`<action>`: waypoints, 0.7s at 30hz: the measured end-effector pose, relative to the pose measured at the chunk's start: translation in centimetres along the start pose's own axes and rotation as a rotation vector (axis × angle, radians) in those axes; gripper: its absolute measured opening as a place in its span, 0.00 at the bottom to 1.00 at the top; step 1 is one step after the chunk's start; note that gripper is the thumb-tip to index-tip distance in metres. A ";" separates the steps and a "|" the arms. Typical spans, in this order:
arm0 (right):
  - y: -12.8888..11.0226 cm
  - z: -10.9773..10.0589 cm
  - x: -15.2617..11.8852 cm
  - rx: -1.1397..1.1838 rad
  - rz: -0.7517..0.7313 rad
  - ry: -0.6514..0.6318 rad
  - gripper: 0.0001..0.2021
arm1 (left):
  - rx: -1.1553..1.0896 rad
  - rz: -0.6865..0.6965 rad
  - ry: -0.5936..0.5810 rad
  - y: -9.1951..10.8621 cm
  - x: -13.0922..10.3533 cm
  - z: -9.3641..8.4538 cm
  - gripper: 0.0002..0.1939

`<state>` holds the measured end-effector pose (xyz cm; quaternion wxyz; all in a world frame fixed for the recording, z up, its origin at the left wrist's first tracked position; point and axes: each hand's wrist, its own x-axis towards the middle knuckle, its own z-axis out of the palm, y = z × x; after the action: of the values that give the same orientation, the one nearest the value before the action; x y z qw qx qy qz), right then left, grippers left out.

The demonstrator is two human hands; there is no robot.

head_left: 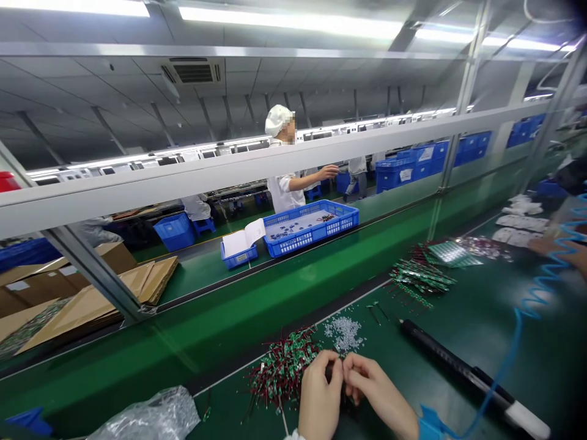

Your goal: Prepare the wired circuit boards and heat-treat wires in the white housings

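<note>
Though held thing hidden — hands pinched.

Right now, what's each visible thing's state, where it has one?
Left hand grip: fingers curled, contents unclear
Right hand grip: fingers curled, contents unclear
Small green boards with dark-red wires: heaped loosely
Clear plastic bag: crumpled
Long black-and-white tool: lying flat
White paper booklet: open
Blue rectangular plastic crate: open-topped

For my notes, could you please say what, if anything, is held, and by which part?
I cannot tell: the left hand and right hand hide any grip.
</note>
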<state>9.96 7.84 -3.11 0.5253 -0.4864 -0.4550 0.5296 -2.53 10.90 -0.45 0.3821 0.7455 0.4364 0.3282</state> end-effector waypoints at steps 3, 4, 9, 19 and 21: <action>-0.3 -0.2 -0.2 -0.011 0.004 -0.035 0.10 | -0.131 -0.009 -0.071 -0.2 0.2 0.1 0.14; -0.5 -0.2 -0.2 -0.009 0.011 -0.039 0.10 | -0.170 -0.011 -0.079 -0.3 0.3 0.1 0.14; -1.3 0.0 -0.8 0.002 0.007 -0.048 0.11 | -0.253 -0.038 -0.052 -0.7 0.4 0.5 0.14; -1.7 -1.0 -1.0 -0.255 -0.169 0.177 0.14 | -0.037 -0.002 -0.102 0.1 -0.1 -0.8 0.16; -1.6 -1.0 -1.0 -0.294 -0.171 0.099 0.14 | -0.001 0.018 -0.093 0.0 -0.1 -0.6 0.15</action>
<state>11.07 6.92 -1.61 0.5132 -0.5429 -0.5411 0.3861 -3.02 11.01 -0.17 0.3995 0.7636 0.4113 0.2968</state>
